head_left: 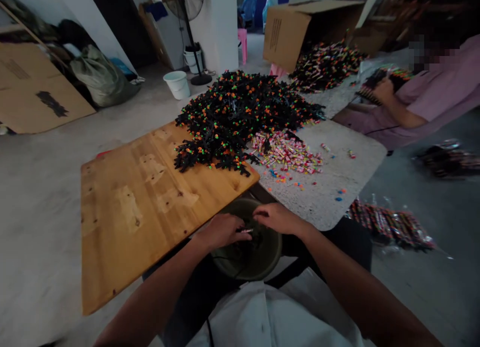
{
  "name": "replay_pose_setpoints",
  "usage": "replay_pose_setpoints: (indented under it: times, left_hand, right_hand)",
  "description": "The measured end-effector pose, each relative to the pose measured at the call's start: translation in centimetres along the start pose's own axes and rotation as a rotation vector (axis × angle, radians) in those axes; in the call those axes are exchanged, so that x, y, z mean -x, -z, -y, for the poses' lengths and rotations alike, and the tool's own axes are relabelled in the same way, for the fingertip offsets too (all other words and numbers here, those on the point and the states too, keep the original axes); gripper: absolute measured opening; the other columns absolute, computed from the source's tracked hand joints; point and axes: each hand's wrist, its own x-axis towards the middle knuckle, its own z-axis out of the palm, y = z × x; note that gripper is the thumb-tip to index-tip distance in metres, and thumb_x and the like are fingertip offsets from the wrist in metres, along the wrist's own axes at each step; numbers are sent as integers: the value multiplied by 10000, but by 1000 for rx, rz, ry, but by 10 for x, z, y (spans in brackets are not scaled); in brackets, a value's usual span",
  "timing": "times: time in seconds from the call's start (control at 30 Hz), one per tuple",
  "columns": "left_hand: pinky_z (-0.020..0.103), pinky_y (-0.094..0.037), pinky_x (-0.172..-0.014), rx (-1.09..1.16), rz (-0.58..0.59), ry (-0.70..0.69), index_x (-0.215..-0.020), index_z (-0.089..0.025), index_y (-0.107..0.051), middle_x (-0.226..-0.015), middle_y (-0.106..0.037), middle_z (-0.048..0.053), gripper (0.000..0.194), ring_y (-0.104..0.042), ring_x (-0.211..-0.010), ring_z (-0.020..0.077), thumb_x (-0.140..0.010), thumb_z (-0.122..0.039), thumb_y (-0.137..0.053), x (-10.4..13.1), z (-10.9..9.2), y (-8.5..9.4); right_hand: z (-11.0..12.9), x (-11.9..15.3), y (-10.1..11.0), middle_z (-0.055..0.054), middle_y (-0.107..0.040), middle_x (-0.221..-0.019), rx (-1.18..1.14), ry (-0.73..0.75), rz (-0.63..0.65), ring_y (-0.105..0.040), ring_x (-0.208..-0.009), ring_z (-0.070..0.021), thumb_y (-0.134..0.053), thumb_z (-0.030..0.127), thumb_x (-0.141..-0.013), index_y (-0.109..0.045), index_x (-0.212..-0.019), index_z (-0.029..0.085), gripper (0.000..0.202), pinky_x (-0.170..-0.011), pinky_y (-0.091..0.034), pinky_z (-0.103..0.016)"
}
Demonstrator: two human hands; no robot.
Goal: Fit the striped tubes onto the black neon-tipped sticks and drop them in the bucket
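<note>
My left hand (225,231) is over a dark bucket (276,254) between my legs, its fingers closed on a small pale tube (245,231). To the right of it, my right hand (275,218) hangs over the bucket's rim with its fingers bent together; what they hold, if anything, is too small to name. Dark pieces lie inside the bucket. Beyond my hands, a large heap of black plastic pieces (240,112) with orange and green tips covers the tables' far part. A pile of pink and white tubes (287,152) sits beside it.
A wooden board (150,197) lies at left, a grey tabletop (337,157) at right with loose coloured bits. A person in pink (431,97) works at the right. Behind are an open carton (287,37), a white bucket (177,85) and a fan. Packed bundles (393,224) lie on the floor.
</note>
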Motion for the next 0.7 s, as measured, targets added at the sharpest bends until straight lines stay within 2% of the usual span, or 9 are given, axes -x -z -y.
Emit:
replay_pose_setpoints:
  times: [0.07,0.13,0.2,0.3,0.43,0.53,0.7]
  left_hand:
    - [303,-533,-809,48,-125,9,-1057,-245,-774,-1006,-795,60,308,-736,-936,227,-1013,-489,-590,-12,12,5]
    - [325,-536,-924,40,-282,22,-1129,-236,-756,-1089,-776,74,297,-713,-1017,221,-1057,-383,-507,-33,30,16]
    - [361,-515,-1023,-28,-390,30,-1167,-219,-744,-1164,-745,97,299,-674,-1102,233,-1050,-283,-476,-62,51,30]
    - [425,-483,-1096,-177,-494,107,-1320,-190,-685,-1346,-657,134,360,-580,-1241,282,-1008,-223,-508,-105,77,48]
    - [453,-521,-1017,-272,-489,310,-1381,-177,-642,-1400,-592,172,418,-520,-1274,345,-995,-321,-571,-138,95,64]
    - [443,-531,-986,-182,-457,371,-1299,-190,-684,-1312,-619,162,380,-562,-1211,337,-960,-355,-647,-142,104,69]
    - [392,-521,-1002,67,-548,308,-1117,-216,-727,-1198,-666,97,246,-639,-1083,259,-882,-290,-736,-130,118,68]
  right_hand:
    - [-18,-6,20,-59,-790,-940,148,-47,-230,-694,-819,-191,-547,292,-979,-790,-1023,194,266,-763,-485,-280]
    - [-35,-17,46,-90,-789,-1041,319,-132,-440,-703,-943,-214,-522,266,-992,-786,-1046,187,281,-843,-484,-289]
    - [-48,-32,68,-118,-776,-1126,481,-245,-541,-696,-1028,-233,-525,254,-996,-784,-1070,175,281,-885,-478,-295]
    - [-57,-58,85,-134,-771,-1120,631,-359,-523,-696,-1062,-248,-511,298,-1028,-785,-1068,169,306,-880,-481,-297]
    - [-53,-86,79,-173,-745,-1183,729,-380,-508,-709,-1061,-272,-485,429,-1057,-770,-1119,149,404,-863,-502,-317]
    - [-48,-100,73,-196,-732,-1218,727,-417,-476,-712,-1088,-294,-500,469,-1046,-757,-1166,136,437,-868,-515,-335]
    - [-46,-104,77,-197,-753,-1183,676,-481,-385,-719,-1100,-308,-584,451,-987,-761,-1150,128,402,-819,-517,-319]
